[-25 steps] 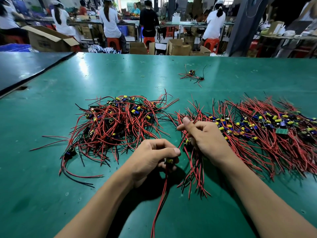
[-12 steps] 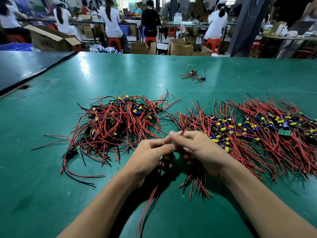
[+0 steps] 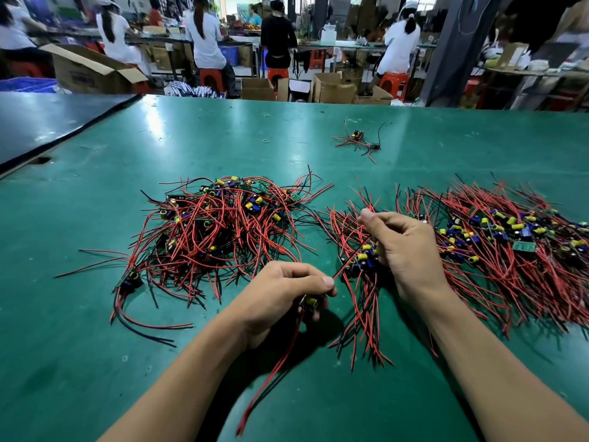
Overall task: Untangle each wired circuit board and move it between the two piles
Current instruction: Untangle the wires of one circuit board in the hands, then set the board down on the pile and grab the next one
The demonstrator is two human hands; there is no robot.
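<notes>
A tangled pile of small circuit boards with yellow and blue components and red and black wires (image 3: 223, 231) lay on the green counter (image 3: 95, 346). Just nearer than this pile's right edge, the left hand (image 3: 280, 295) had its fingers curled round a single small circuit board with a yellow cylindrical component (image 3: 309, 302). The thumb was pressed down over the top of the board. The board's long red and black leads (image 3: 271, 371) trailed from under the hand toward the person.

To the right of the pile, the right hand (image 3: 404, 250) hovered with fingers curled and the thumb pressed against the forefinger. It pinched a thin red wire (image 3: 345, 266) that ran up from the left thumb. Under this hand sat a small bunch of boards with wires fanned toward the person (image 3: 363, 314). It lay between the tangled pile and a second, wider pile of similar boards and red wires (image 3: 510, 244) farther right.

Beyond the tangled pile and to its right, two stray wired boards (image 3: 358, 140) lay well apart from everything else. A small yellow rubber band (image 3: 265, 141) lay straight beyond the pile. Past the counter's far edge, people sat on red stools (image 3: 210, 78) among open cardboard boxes (image 3: 92, 74).
</notes>
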